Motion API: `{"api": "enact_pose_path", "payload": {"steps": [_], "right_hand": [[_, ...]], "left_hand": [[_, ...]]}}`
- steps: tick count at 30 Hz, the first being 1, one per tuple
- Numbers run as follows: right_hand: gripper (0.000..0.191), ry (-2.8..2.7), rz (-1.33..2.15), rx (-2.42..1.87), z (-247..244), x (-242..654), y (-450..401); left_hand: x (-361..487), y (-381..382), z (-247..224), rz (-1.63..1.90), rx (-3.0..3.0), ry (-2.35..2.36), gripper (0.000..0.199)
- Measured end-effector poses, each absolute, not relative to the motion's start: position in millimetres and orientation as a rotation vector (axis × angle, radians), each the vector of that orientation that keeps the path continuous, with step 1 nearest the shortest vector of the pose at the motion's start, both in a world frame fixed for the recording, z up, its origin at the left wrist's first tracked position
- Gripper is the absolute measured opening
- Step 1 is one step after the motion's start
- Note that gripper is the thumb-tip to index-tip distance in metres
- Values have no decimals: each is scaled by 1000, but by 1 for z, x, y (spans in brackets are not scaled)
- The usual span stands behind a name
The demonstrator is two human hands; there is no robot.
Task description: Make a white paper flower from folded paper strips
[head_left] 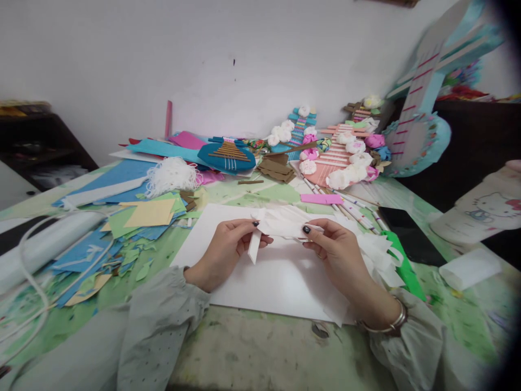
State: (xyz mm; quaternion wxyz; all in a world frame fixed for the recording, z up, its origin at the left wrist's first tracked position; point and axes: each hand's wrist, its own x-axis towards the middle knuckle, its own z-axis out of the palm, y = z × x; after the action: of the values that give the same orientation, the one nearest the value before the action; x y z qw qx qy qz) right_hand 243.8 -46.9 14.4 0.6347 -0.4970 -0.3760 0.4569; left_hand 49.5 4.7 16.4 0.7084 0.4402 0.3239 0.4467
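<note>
Between my two hands a strip of white crepe paper point(280, 224) is stretched out, above a white sheet point(252, 282) on the table. My left hand point(232, 244) pinches its left end with thumb and fingers, and a narrow folded tail hangs down there. At the other end, my right hand point(336, 250) grips the strip the same way, thumb on top. More white paper pieces point(376, 255) lie just right of my right hand. The fingers' undersides are partly hidden by the paper.
Paper scraps point(134, 250) and a heap of white string point(173, 176) lie left. Behind stand a blue paper instrument point(227, 156) and a pink one with flowers point(331, 155). Markers point(354, 209), a black phone point(411, 234) and a white cup point(480, 206) are right.
</note>
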Motion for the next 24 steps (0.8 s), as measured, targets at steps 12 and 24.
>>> {"api": "enact_pose_path", "payload": {"steps": [12,24], "right_hand": [[27,-1011,917,-1189,12,242,-49],[26,-1071,943,-1228,16,247,-47]], "left_hand": [[51,3,16,959,1155,779,24],[50,7,11,1023,1204,823,20]]}}
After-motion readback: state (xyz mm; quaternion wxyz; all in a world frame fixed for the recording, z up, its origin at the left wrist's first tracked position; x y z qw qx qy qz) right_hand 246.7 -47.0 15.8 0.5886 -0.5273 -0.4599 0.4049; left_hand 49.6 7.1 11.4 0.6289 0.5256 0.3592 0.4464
